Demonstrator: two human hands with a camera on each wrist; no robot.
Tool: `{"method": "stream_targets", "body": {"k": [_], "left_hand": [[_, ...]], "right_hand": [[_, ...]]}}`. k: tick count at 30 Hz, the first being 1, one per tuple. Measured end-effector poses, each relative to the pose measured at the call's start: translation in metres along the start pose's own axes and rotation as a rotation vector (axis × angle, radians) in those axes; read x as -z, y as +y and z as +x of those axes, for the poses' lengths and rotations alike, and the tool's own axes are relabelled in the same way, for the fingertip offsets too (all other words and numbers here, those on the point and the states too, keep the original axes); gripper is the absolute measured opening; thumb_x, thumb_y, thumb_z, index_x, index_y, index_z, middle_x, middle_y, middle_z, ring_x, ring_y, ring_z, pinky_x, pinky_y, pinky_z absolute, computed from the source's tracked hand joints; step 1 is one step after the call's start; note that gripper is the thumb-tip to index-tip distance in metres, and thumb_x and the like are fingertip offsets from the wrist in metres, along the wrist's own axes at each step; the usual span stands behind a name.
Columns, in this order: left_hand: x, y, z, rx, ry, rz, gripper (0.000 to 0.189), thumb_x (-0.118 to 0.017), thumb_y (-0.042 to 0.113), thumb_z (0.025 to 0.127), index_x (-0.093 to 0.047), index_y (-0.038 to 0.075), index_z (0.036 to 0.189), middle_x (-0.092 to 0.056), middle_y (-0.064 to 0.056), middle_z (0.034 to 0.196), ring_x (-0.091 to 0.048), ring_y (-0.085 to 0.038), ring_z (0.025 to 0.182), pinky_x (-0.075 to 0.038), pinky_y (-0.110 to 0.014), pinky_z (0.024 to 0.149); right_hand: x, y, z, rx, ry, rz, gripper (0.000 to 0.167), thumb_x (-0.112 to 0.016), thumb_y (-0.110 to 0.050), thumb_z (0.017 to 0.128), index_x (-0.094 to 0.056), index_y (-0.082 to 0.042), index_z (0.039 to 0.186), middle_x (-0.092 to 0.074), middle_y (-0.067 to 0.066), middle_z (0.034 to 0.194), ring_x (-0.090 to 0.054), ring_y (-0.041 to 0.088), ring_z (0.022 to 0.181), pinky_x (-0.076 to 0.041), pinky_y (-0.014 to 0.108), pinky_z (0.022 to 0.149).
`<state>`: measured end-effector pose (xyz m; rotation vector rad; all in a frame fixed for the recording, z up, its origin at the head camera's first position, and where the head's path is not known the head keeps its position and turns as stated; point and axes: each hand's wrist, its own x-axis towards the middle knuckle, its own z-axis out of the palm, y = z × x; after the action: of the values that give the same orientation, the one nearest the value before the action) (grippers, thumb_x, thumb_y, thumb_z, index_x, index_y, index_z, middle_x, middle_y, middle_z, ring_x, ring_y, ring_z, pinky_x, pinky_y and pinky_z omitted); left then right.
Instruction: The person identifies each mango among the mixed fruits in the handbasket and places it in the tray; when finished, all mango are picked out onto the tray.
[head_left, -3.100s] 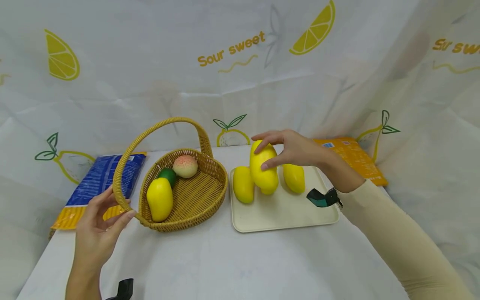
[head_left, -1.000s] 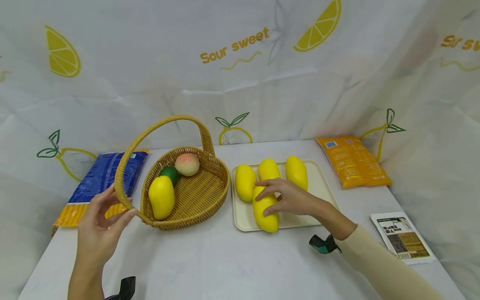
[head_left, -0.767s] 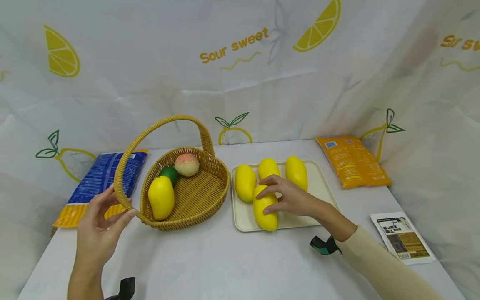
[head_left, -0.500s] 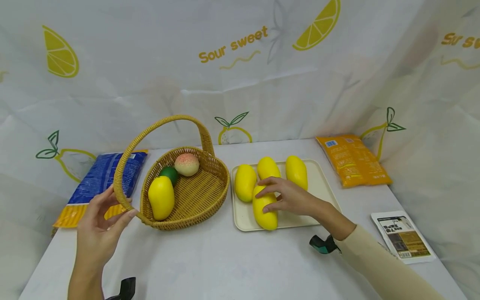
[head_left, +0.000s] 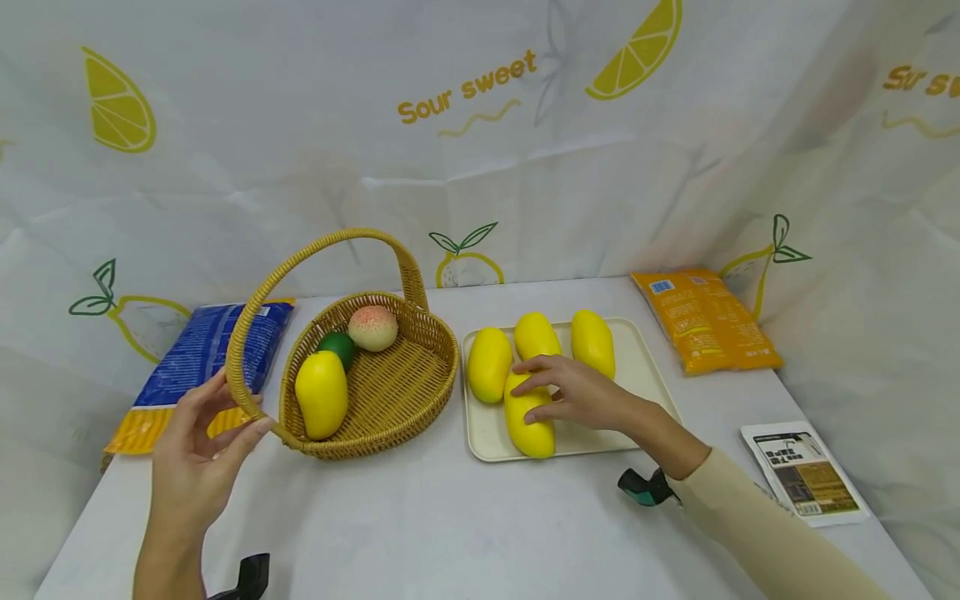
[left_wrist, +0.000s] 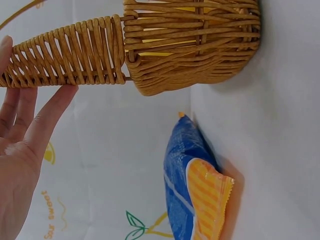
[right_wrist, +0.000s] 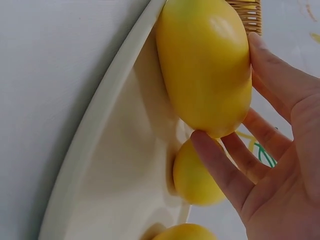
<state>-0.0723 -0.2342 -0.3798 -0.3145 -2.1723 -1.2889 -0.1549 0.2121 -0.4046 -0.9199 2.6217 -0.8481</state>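
My left hand [head_left: 197,462] pinches the left foot of the arched handle on a wicker basket [head_left: 397,396]; in the left wrist view the fingers [left_wrist: 49,117] lie against the woven handle. Inside the basket are a yellow mango [head_left: 321,396], a green fruit [head_left: 339,347] partly hidden, and a peach [head_left: 372,327]. My right hand [head_left: 585,396] holds another mango [head_left: 531,435], thumb and fingers on its sides, at the front of a cream tray [head_left: 588,440]. Behind it on the tray lie a left mango [head_left: 490,365], a middle mango [head_left: 536,335] and a right mango [head_left: 592,343].
A blue and orange packet [head_left: 217,358] lies left of the basket. To the right of the tray lie an orange packet [head_left: 705,321] and a white pouch with a brown label [head_left: 806,475]. A white cloth printed with lemons [head_left: 300,125] hangs behind the table.
Three seconds ago my right hand held the mango raised over the tray; it has since come down to the tray's front. Over the last second both hands stay nearly still.
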Motion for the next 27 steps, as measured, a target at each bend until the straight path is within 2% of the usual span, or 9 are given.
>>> {"method": "stream_targets", "body": {"k": [9,14,16,22,27], "left_hand": [[0.000,0.002,0.000,0.004,-0.004,0.011,0.081,-0.071,-0.030,0.072,-0.051,-0.002,0.145,-0.063,0.018,0.125,-0.063,-0.001,0.110,-0.055,-0.006,0.083],[0.001,0.002,0.001,-0.004,-0.007,0.013,0.079,-0.072,-0.029,0.073,-0.051,-0.003,0.145,-0.062,0.019,0.123,-0.064,0.000,0.109,-0.055,-0.006,0.083],[0.001,0.002,0.000,0.001,-0.005,0.015,0.080,-0.071,-0.030,0.073,-0.051,-0.003,0.145,-0.062,0.020,0.123,-0.064,0.000,0.109,-0.055,-0.006,0.083],[0.000,0.002,0.000,0.037,0.013,0.014,0.083,-0.070,-0.032,0.071,-0.051,-0.002,0.145,-0.063,0.018,0.122,-0.064,-0.002,0.109,-0.055,-0.005,0.082],[-0.001,0.003,0.000,0.015,0.007,0.021,0.081,-0.071,-0.030,0.072,-0.051,-0.002,0.145,-0.062,0.020,0.123,-0.063,0.001,0.109,-0.055,-0.006,0.083]], "right_hand": [[0.007,-0.005,0.000,-0.031,-0.005,-0.065,0.042,-0.080,-0.040,0.087,-0.074,-0.020,0.124,-0.055,0.008,0.150,-0.058,0.028,0.131,-0.063,0.037,0.090],[0.015,-0.007,0.000,-0.015,0.022,-0.108,0.046,-0.082,-0.042,0.085,-0.073,-0.020,0.124,-0.057,0.010,0.148,-0.061,0.029,0.126,-0.063,0.039,0.087],[0.018,-0.008,0.000,-0.002,0.036,-0.132,0.047,-0.082,-0.042,0.084,-0.073,-0.020,0.124,-0.058,0.010,0.146,-0.061,0.029,0.125,-0.062,0.043,0.089],[0.029,-0.016,0.005,0.012,0.066,-0.157,0.049,-0.083,-0.040,0.084,-0.072,-0.019,0.127,-0.059,0.008,0.146,-0.058,0.030,0.132,-0.053,0.051,0.108],[0.037,-0.025,0.010,0.042,0.089,-0.168,0.056,-0.082,-0.040,0.085,-0.067,-0.018,0.134,-0.057,0.006,0.149,-0.054,0.032,0.138,-0.050,0.054,0.111]]}}
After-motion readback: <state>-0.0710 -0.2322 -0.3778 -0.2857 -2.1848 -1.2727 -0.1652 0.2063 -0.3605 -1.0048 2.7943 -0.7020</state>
